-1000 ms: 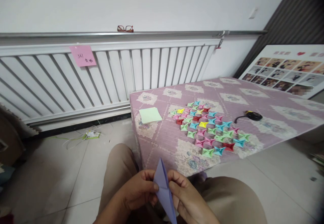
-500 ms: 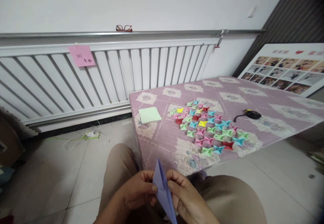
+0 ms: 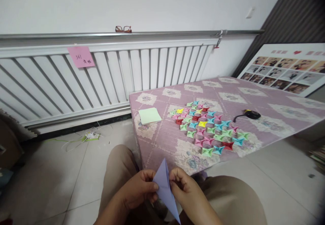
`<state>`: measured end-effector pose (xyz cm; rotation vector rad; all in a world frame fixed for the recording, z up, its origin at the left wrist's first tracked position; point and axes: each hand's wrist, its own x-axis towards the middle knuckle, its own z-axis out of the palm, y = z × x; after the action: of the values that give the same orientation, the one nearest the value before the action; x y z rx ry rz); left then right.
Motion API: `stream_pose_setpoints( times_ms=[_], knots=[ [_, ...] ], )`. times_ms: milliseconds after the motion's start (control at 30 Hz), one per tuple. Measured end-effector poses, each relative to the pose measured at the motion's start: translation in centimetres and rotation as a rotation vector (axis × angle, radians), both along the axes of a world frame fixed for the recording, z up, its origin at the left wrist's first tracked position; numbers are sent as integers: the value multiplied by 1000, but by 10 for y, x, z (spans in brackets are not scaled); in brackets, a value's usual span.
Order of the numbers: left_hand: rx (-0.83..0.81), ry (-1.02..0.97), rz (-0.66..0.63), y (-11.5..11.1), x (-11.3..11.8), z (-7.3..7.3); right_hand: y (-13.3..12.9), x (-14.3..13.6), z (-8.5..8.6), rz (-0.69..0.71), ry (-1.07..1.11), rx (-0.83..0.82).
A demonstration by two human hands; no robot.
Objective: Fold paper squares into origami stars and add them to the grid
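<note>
A partly folded sheet of purple paper (image 3: pixel 164 186) is held over my lap, its upper point standing near the table's front corner. My left hand (image 3: pixel 139 189) pinches its left edge between thumb and fingers. On the opposite edge, the thumb and curled fingers of my right hand (image 3: pixel 185 191) grip the paper. Several small folded paper pieces (image 3: pixel 202 124) in green, blue, pink, red and yellow lie in rows on the table. To their left rests a stack of pale green square paper (image 3: pixel 149 116).
The table wears a purple patterned cloth (image 3: pixel 162 143). A black object with a cord or strap (image 3: pixel 251 114) lies on its right part. Behind stands a white radiator (image 3: pixel 144 65) with a pink note (image 3: pixel 81 56); glasses (image 3: pixel 123 29) sit on the pipe. A power strip (image 3: pixel 91 136) lies on the floor.
The purple paper has turned, so its broad left face now shows more and its top point has shifted slightly right. Both hands still grip it.
</note>
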<state>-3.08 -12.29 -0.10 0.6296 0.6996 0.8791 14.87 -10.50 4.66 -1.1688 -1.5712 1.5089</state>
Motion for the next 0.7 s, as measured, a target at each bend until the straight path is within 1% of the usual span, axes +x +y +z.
stream_pose_setpoints(
  times_ms=[133,300,367,500,633,700],
  knots=[
    [-1,28,15,0,1,0,-3,4,6,58,-82,47],
    [-24,81,29,1,4,3,-3,7,17,174,-93,17],
    [-10,123,51,1,6,6,-2,7,18,158,-123,46],
    [97,264,74,2,9,19,0,6,14,108,-212,160],
    [201,305,88,4,12,32,1,5,12,101,-270,256],
    [262,439,132,5,13,34,1,5,13,100,-297,295]
  ],
)
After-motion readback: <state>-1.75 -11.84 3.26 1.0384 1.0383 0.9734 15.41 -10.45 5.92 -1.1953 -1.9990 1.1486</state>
